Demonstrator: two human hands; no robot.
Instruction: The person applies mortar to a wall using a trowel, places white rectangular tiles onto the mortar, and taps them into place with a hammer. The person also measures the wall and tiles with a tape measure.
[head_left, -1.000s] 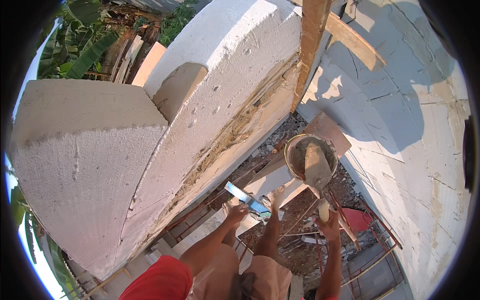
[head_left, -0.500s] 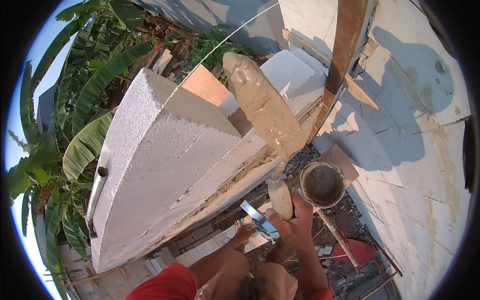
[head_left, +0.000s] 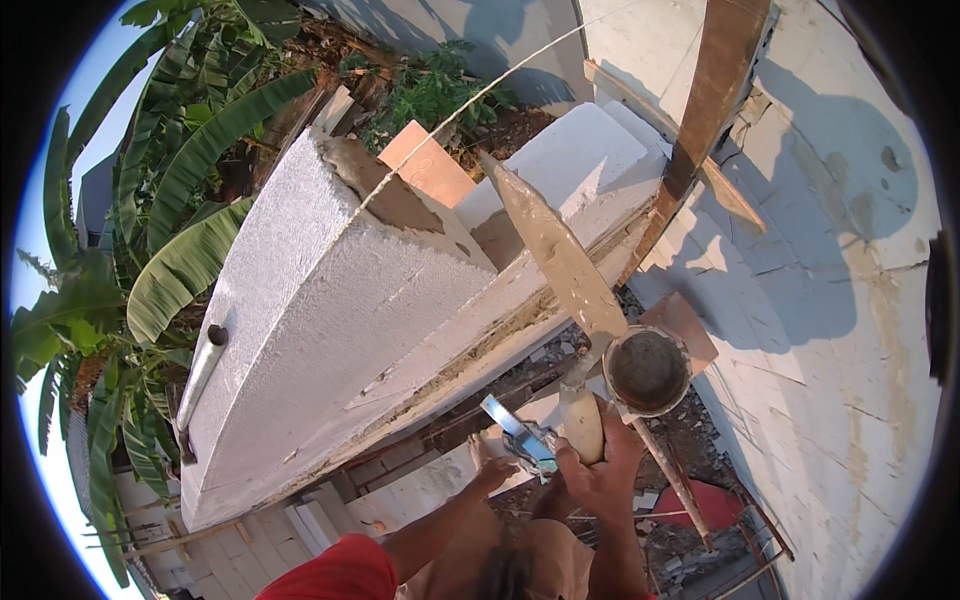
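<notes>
My right hand [head_left: 605,465] is closed around the pale handle of a trowel [head_left: 565,262]. The trowel's long blade, thinly smeared with mortar, points up and away. To its left lies a big white block [head_left: 370,300] with wet mortar [head_left: 385,185] on its far end face. Lower down, my left hand [head_left: 492,474] is beside a blue-and-silver tool [head_left: 520,437] whose kind I cannot make out. The left fingers look apart, with the thumb raised, though the fingertips are partly hidden. Beside the right hand is a round bucket [head_left: 648,370] of grey mortar.
A white string [head_left: 450,118] runs taut across the block. Past a gap stand further white blocks [head_left: 570,150] and an orange-brown board [head_left: 428,165]. A brown timber [head_left: 700,120] rises by the right wall [head_left: 800,330]. A metal pipe [head_left: 203,375] leans at left near banana plants [head_left: 220,130].
The thick mortar load has left the trowel blade, and mortar now coats the block's end face. The blade has tilted and drawn back slightly toward me. My left hand has barely shifted.
</notes>
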